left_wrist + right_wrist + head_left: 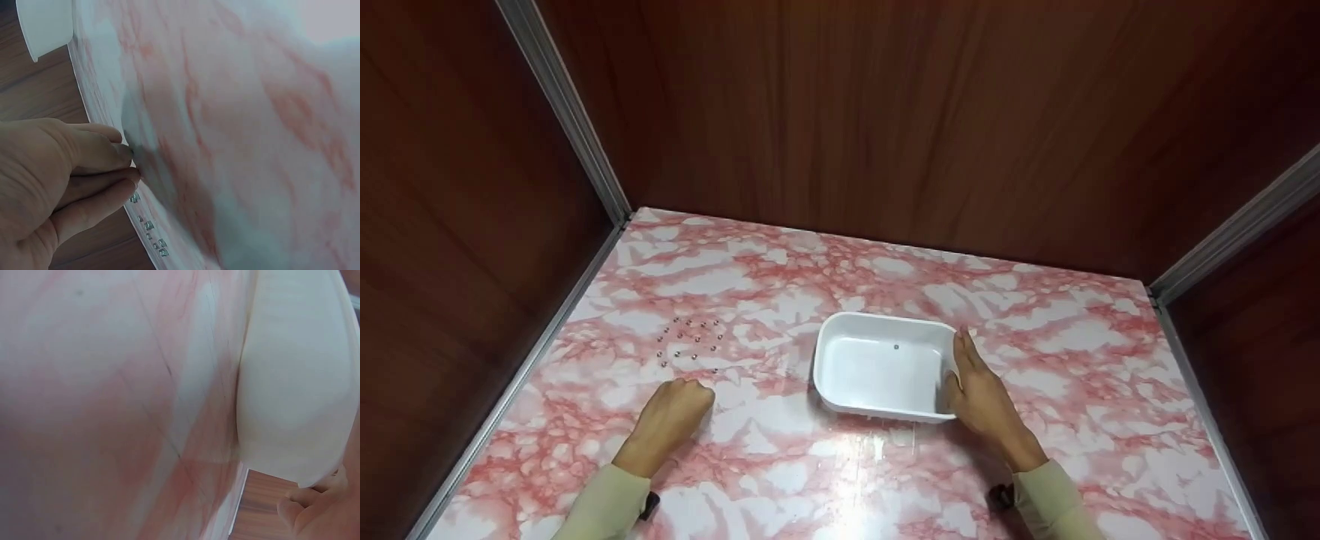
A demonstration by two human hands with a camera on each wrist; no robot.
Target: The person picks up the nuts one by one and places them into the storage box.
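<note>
Wooden panels (855, 127) around white tub (855, 375)

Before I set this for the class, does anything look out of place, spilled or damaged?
A small dark spot sits alone inside the white container, perhaps a stray piece, since the small shiny pieces lie on the table to its left. The container shows no evident damage.

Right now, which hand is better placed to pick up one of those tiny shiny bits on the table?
Probably the left hand: it's close to the tiny shiny bits. The right hand is farther away, holding one end of the white box.
</note>
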